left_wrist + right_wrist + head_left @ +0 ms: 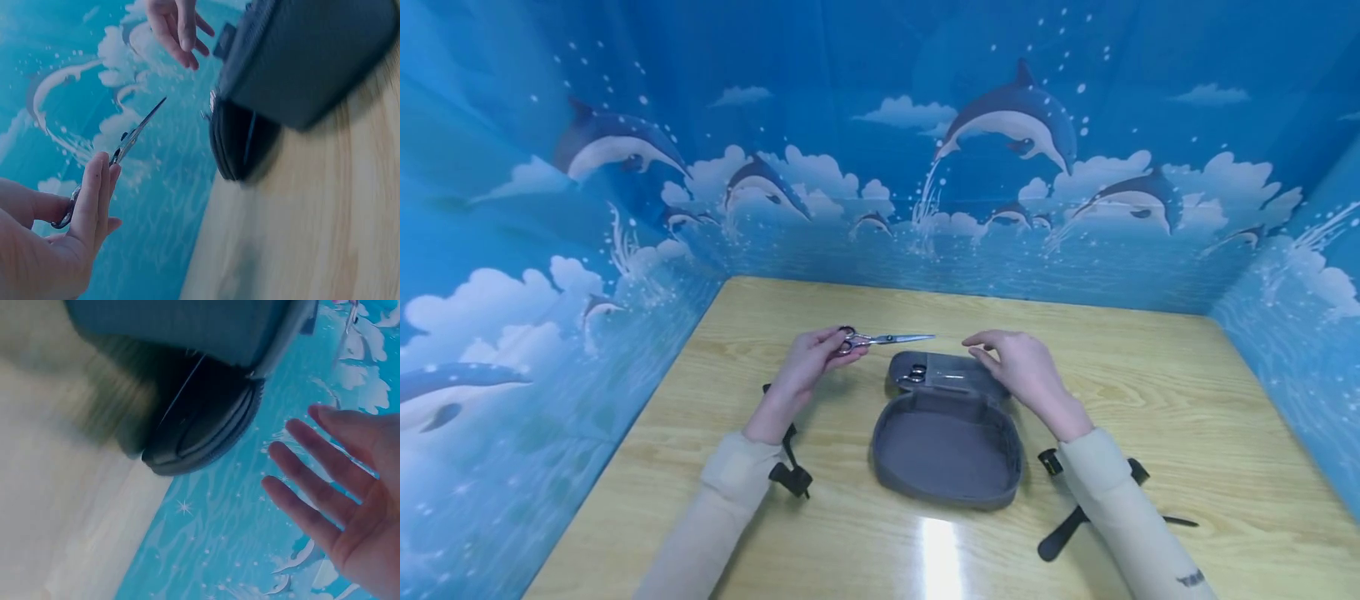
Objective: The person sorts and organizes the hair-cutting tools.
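My left hand (812, 358) holds a pair of silver scissors (895, 338) by the finger loops, blades pointing right, above the table. In the left wrist view the scissors (134, 136) slant upward from between thumb and fingers. My right hand (1022, 367) hovers empty beside the blade tips, its fingers spread in the right wrist view (344, 487). Between and below the hands lies an opened dark grey zip case (947, 450). Its lid, folded back at the far side, carries a second pair of scissors (915, 374) in a clear-fronted pocket (958, 372).
A black comb-like or clip-like tool (1063, 533) lies partly under the right forearm. Black straps with small devices (792, 479) sit at the left wrist. The wooden table (1187, 400) is bounded by a blue dolphin-print curtain (820, 242).
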### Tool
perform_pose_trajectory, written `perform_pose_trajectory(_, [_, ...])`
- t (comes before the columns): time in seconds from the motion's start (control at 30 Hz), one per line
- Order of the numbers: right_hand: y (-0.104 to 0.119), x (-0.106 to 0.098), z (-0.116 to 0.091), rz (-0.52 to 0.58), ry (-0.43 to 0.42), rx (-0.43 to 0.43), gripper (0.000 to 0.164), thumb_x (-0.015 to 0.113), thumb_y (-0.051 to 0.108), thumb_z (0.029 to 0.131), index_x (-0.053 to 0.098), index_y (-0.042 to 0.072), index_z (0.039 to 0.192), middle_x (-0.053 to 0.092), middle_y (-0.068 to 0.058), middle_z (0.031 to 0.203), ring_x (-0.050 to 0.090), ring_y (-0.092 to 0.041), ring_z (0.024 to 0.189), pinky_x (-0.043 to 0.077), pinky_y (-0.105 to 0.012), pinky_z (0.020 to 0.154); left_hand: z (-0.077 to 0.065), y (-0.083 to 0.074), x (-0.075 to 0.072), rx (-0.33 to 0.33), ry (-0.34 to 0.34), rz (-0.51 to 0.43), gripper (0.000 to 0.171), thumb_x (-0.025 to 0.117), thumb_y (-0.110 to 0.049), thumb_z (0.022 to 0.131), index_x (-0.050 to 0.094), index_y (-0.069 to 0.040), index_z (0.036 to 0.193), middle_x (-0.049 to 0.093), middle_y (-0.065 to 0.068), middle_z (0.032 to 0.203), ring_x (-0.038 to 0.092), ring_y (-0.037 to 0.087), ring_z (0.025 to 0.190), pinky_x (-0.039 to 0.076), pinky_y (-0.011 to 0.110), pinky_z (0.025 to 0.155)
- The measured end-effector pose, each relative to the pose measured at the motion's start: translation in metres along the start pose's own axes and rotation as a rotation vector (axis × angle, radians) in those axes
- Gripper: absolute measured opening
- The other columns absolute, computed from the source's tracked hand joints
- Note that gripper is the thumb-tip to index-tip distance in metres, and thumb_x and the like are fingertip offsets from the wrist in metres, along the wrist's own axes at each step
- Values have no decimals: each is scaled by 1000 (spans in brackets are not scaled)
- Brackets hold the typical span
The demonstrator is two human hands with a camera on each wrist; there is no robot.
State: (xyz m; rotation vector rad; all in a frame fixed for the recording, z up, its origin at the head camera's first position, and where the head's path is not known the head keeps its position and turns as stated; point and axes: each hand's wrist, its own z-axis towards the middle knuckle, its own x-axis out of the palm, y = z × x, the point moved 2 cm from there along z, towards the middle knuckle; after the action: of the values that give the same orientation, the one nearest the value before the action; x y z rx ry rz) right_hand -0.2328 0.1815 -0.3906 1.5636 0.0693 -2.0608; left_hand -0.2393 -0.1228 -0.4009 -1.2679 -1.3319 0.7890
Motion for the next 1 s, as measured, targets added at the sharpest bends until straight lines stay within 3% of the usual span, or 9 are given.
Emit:
perform_pose_trajectory(0.1, [0, 5, 10, -47, 58, -77, 16, 71, 17, 96, 78, 13, 110, 77, -7, 106, 71, -20, 72, 58, -39, 63, 5, 2, -9, -14, -22, 30, 41, 39, -5, 110, 39, 17, 144, 55, 37, 134, 74, 8, 86, 56, 23, 91])
perform_pose_trajectory(0.3, [5, 16, 32, -38, 169, -183, 14, 72, 12, 95, 79, 14, 106, 78, -4, 103, 73, -21, 81, 60, -40, 70, 13, 8, -17, -66, -28, 64, 44, 40, -6, 110, 34, 15, 148, 53, 38, 135, 74, 9, 84, 55, 28, 97])
perform_pose_trajectory(0.57, [12, 36, 54, 0, 390, -197, 20, 68, 13, 98, 79, 20, 114, 77, -1, 111, 72, -22, 94, 59, -44, 84, 27, 15, -20, -92, -50, 109, 40, 41, -7, 109, 43, 15, 143, 61, 35, 126, 74, 9, 79, 55, 30, 97])
perform_pose_trajectory(0.73, [11, 47, 55, -34, 391, -211, 23, 67, 9, 98, 79, 21, 112, 77, -2, 110, 72, -23, 96, 59, -44, 84, 35, 22, -23, -128, -55, 108, 40, 40, -7, 109, 43, 15, 143, 61, 34, 127, 74, 10, 79, 55, 30, 98])
perform_pose_trajectory(0.87, [10, 53, 54, -59, 346, -234, 30, 65, -1, 95, 80, 21, 110, 77, -2, 105, 73, -21, 87, 60, -38, 73, 38, 23, -24, -141, -53, 115, 40, 40, -7, 109, 44, 15, 142, 63, 32, 124, 75, 11, 81, 54, 32, 99])
perform_pose_trajectory(1.0, [7, 58, 54, -93, 290, -283, 27, 69, -1, 93, 82, 20, 104, 78, 0, 99, 72, -18, 82, 59, -35, 70, 40, 23, -24, -149, -48, 137, 39, 41, -6, 109, 45, 16, 141, 66, 31, 120, 75, 13, 81, 54, 33, 99])
